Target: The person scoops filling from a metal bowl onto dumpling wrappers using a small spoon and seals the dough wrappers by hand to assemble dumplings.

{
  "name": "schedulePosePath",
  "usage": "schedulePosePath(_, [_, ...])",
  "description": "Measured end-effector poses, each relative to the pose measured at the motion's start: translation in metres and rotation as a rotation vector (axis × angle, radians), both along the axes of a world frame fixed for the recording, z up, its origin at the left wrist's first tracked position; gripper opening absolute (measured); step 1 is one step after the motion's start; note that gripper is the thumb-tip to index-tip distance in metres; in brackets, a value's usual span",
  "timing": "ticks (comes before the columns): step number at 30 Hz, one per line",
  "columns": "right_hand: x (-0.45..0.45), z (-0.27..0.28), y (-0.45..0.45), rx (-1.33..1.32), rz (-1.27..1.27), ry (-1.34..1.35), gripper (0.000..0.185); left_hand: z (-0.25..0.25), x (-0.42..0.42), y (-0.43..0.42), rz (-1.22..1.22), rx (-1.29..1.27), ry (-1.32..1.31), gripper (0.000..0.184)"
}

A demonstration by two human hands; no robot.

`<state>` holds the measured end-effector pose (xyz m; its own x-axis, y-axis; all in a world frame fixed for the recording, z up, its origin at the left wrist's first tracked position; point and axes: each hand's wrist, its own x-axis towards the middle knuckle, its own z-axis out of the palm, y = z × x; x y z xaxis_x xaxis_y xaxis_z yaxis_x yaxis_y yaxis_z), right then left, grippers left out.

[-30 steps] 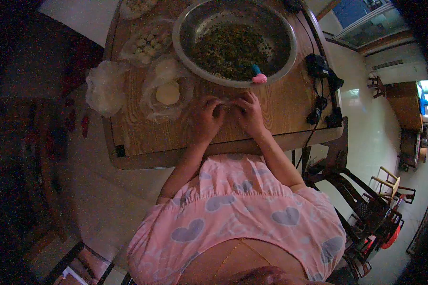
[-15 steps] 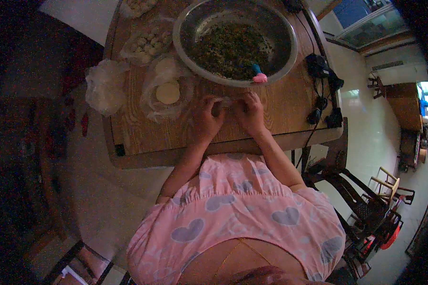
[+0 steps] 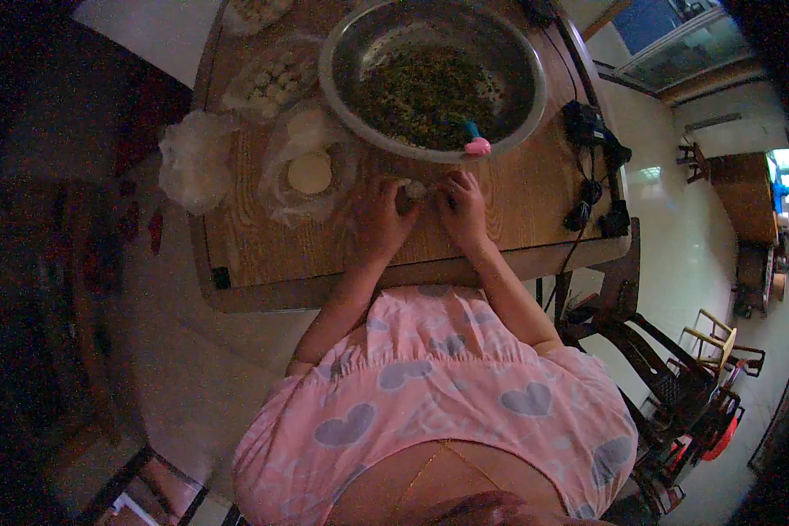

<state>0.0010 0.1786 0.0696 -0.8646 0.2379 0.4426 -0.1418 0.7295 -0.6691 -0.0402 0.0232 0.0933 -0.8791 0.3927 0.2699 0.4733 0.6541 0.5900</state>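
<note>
Counter (image 3: 517,230): wood-grained top, rounded corners, paler rim.
Black adapter (image 3: 585,121): lying near the counter's right edge.
Black cable (image 3: 580,213): bunched below the adapter, one strand running over the near edge.
Dark chair (image 3: 653,351): right of the counter, on the floor.
Pale floor (image 3: 675,228): glossy, catching light.
Yellowish wooden chair (image 3: 717,337): beyond the dark one.
Red item (image 3: 721,438): lower right, too unclear to name.

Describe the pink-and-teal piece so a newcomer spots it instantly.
On the wooden table stands a wide metal bowl holding a chopped green mix. At the rim nearest the person, ahead of the right hand, sits the pink-and-teal piece: pink end on the rim, teal end inward. Its bright colours set it apart from the mix and metal.
</note>
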Motion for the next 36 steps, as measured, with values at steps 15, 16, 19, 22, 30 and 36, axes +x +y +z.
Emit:
schedulePosePath(15, [-0.001,-0.007,0.000,0.035,0.015,-0.011,0.017,-0.054,-0.004,-0.001,-0.017,0.275,-0.023,0.036])
schedulePosePath(16, [-0.001,-0.006,0.000,0.040,0.018,-0.020,0.018,-0.051,-0.004,-0.001,-0.012,0.245,0.020,0.035])
schedulePosePath(19, [-0.002,-0.020,0.002,0.203,0.005,0.023,0.026,-0.045,-0.001,0.004,0.063,0.318,0.002,0.033])
schedulePosePath(22, [-0.004,-0.041,0.008,0.272,0.042,-0.019,0.031,-0.061,-0.004,0.002,0.042,0.352,-0.019,0.032])
schedulePosePath(30, [-0.006,-0.053,0.009,0.294,0.008,-0.010,0.031,-0.038,0.002,-0.003,0.016,0.165,0.009,0.032])
schedulePosePath(36, [-0.007,-0.047,0.009,0.217,0.019,0.003,0.032,-0.010,0.004,-0.003,0.008,0.088,0.076,0.038])
